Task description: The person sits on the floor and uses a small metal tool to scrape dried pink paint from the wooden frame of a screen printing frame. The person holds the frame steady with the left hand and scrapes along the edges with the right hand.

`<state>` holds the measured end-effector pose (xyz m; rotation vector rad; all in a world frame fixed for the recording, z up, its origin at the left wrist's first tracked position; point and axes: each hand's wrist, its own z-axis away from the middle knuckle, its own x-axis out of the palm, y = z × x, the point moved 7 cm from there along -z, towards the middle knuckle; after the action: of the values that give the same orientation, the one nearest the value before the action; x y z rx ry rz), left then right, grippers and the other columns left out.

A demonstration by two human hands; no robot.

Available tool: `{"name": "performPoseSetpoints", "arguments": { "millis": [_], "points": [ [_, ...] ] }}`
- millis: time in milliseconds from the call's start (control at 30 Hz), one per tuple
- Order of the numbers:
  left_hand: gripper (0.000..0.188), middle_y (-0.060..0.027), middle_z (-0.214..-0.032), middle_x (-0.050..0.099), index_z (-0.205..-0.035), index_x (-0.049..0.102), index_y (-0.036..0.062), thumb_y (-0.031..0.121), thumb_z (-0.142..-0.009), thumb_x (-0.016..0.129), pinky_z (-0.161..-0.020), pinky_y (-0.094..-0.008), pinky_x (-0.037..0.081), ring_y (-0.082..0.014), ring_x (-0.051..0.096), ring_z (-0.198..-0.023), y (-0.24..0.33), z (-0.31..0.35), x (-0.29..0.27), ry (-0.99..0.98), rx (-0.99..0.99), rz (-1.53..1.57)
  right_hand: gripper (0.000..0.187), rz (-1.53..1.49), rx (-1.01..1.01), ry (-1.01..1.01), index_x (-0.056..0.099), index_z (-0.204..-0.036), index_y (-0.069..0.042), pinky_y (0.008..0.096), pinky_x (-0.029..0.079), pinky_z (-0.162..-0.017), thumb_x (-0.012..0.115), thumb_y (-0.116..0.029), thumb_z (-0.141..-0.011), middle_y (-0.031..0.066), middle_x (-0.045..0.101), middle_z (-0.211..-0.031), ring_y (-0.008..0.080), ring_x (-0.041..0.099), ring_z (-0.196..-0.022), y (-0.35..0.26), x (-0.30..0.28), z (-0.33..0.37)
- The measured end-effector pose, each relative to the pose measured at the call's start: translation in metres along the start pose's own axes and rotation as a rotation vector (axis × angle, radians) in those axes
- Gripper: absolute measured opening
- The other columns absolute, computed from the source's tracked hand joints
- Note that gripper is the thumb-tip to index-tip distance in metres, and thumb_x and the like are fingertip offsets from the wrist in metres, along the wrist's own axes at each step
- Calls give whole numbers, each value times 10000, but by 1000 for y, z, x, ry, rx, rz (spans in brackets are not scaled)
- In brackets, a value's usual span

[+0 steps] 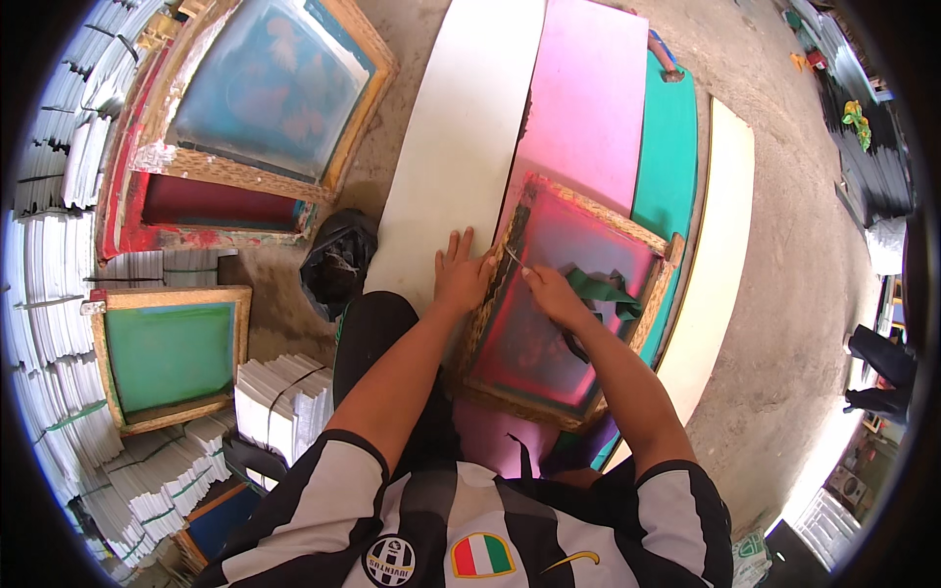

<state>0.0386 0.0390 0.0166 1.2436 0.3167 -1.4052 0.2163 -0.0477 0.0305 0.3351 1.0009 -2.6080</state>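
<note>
A wooden-framed printing screen [549, 235] with pink-stained mesh lies in front of me across pink and green boards. My left hand [463, 272] has its fingers spread on the white board beside the frame, its thumb by the frame's left edge. Over the mesh, my right hand [554, 294] is closed on a thin tool with a metal tip [513, 256]; the tip points at the dark strip along the frame's left side. Most of the tool is hidden by my fingers. A crumpled dark green cloth [600, 288] rests on the mesh just right of that hand.
Long white [461, 108], pink [588, 98], green [668, 147] and cream [723, 216] boards run away from me. More framed screens [174, 355] stand at left, near a black plastic bag [338, 257] and tied white stacks [284, 397]. Another person's hand [672, 74] touches the green board's far end.
</note>
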Motion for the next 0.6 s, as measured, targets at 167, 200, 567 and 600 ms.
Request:
{"name": "performPoseSetpoints", "arguments": {
  "millis": [167, 200, 567, 600],
  "points": [
    [592, -215, -1386, 591, -1365, 685, 137, 546, -936, 669, -1102, -552, 396, -419, 524, -1325, 20, 49, -19, 83, 59, -51, 390, -126, 41, -66, 580, -1136, -22, 534, 527, -806, 518, -399, -1057, 264, 707, -928, 447, 703, -911, 8, -11, 7],
    [620, -199, -1302, 628, -1359, 677, 122, 539, -902, 713, -1044, -535, 444, -405, 577, -1241, 23, 57, -23, 46, 18, -60, 374, 17, -98, 32, 572, -1143, -26, 532, 530, -799, 523, -387, -1059, 254, 711, -939, 454, 704, -923, 5, -15, 7],
    [554, -158, -1138, 661, -1317, 597, 35, 293, -870, 797, -866, -486, 574, -366, 670, -1032, 20, 68, 14, 114, -110, 19, 400, 486, -253, 304, 541, -1447, -293, 594, 547, -835, 535, -318, -1048, 224, 731, -988, 468, 707, -926, -9, -17, 49],
    [553, -157, -1143, 660, -1317, 597, 33, 292, -871, 796, -869, -488, 575, -367, 668, -1037, 19, 67, 15, 97, -117, 21, 417, 498, -231, 289, 527, -1467, -321, 595, 550, -825, 532, -317, -1050, 223, 730, -980, 470, 708, -915, -11, -15, 52]
  ]
}}
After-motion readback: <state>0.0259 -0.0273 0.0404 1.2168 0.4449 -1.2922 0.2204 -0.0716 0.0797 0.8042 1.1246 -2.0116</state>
